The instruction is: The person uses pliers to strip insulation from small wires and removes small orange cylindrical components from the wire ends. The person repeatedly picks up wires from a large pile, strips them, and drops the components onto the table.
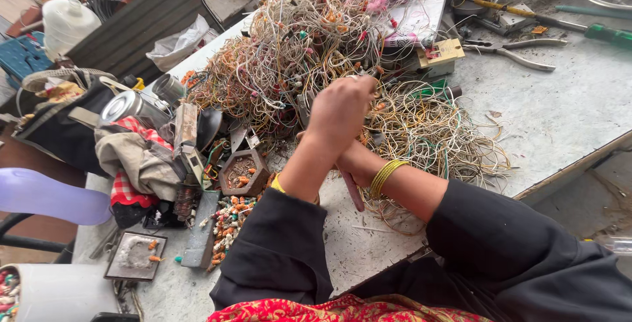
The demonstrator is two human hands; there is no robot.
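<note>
Left hand (pixel 339 108) fingers clench thin wires from the wire pile (pixel 309 39), right hand (pixel 349 164) grips a tool handle (pixel 352 193) — a hard tug risks dragging tangled strands off the worktop (pixel 559 118) edge.

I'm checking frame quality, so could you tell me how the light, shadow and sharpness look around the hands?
Head view: soft, even daylight, no hard shadows; left hand slightly motion-blurred over the wire pile; right hand mostly hidden behind it; table sharp; edges bend a little.

left hand (pixel 339 112) raised, fingers curled shut, back to camera | right hand (pixel 349 161) tucked just under it, mostly hidden | forearms crossing close, both in black sleeves
</note>
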